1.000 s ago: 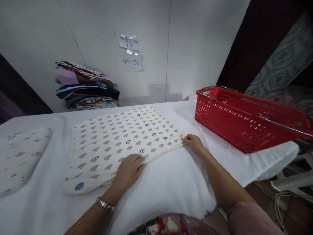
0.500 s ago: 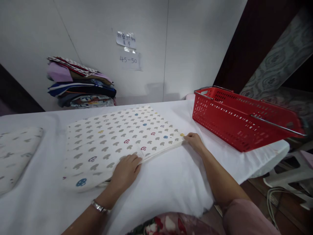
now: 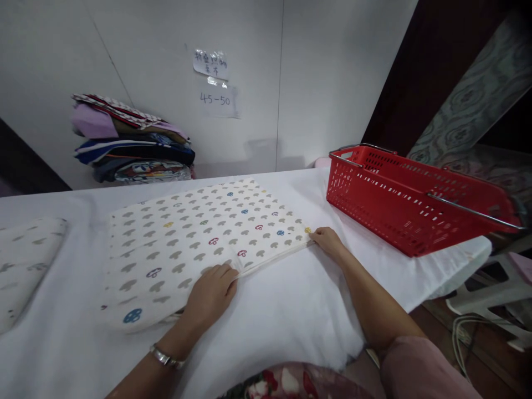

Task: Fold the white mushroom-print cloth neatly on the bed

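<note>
A folded white cloth (image 3: 195,233) printed with grey and coloured mushroom shapes lies spread flat in front of me. My left hand (image 3: 214,291) is closed on its near edge, around the middle, with the fingers on top. At the cloth's near right corner, my right hand (image 3: 326,240) pinches the edge beside a yellow print. Several layers show along the near edge between the two hands. Left of my left wrist, the near edge hangs loose and slightly raised.
Another folded printed cloth (image 3: 29,266) lies at the left on the white-covered table (image 3: 286,310). A red basket (image 3: 394,205) with metal handles stands at the right. A stack of folded fabrics (image 3: 133,141) is against the wall at the back left. A white stool (image 3: 490,299) stands beyond the table's right end.
Both hands keep their hold on the near edge and have barely moved. The view has shifted slightly; the cloth lies almost as before.
</note>
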Demonstrator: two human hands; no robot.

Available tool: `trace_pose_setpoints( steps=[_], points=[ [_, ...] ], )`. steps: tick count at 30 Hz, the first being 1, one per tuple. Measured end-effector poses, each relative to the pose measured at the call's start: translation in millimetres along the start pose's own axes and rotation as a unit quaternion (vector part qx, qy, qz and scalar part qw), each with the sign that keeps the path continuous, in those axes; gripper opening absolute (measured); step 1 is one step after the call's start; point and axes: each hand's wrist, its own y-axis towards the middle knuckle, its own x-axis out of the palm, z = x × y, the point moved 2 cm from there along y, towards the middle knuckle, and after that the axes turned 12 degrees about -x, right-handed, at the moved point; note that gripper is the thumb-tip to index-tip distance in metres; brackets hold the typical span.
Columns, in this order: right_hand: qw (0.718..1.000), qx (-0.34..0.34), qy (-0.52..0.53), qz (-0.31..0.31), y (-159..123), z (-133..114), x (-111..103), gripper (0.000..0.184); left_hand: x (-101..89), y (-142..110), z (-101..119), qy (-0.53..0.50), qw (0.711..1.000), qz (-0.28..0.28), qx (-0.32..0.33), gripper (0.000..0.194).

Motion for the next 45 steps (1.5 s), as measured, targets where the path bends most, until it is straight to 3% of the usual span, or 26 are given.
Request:
trace_pose_setpoints(
  steps=[6,13,25,35,41,45],
  points=[
    [0.999,0.003,-0.048,0.001,0,-1,-3,0.021,-1.6,-1,0,0.004,1.0,0.001,0.0,0.019],
    [0.999,-0.018,-0.037,-0.024,-2,-7,2,0.036,-0.2,-3,-3,0.011,1.0,-0.002,-0.007,0.018],
    [0.994,-0.002,-0.102,-0.034,3,0,-1,0.023,-2.9,-1,-2,0.008,1.0,-0.007,-0.011,0.016],
    [0.998,0.022,-0.042,-0.033,2,-8,5,0.014,-6.0,-6,2,-0.007,1.0,0.004,-0.007,0.014],
    [0.996,0.055,0.062,-0.025,3,0,-12,0.018,-8.5,-10,1,-0.008,1.0,-0.007,-0.024,0.024],
    [0.995,0.072,0.062,-0.011,9,9,-20,0.014,-8.5,-12,1,-0.005,0.999,-0.014,-0.035,0.028]
  ],
)
